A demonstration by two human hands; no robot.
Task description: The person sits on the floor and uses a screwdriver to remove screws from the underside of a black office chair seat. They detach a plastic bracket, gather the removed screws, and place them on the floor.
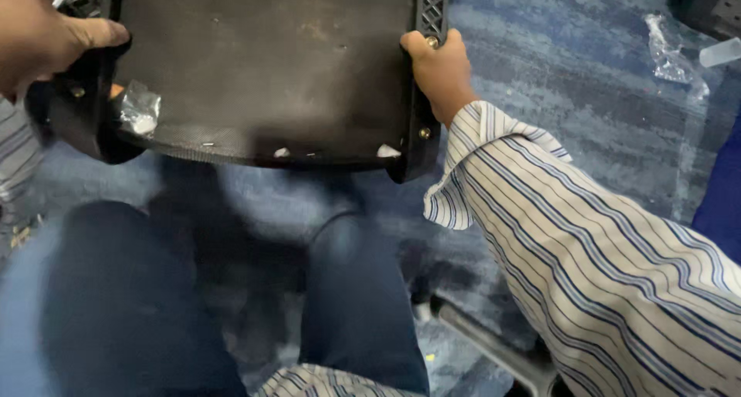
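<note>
I hold a black panel (262, 65) across the top of the frame: my left hand (42, 38) closed on its left edge, my right hand (440, 69) gripping its right edge. Crumpled plastic (671, 54) lies on the blue carpet (587, 81), upper right.

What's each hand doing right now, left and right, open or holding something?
Left hand: closed on the left edge of the black seat panel.
Right hand: closed on the panel's right edge, fingers wrapped around it.
</note>
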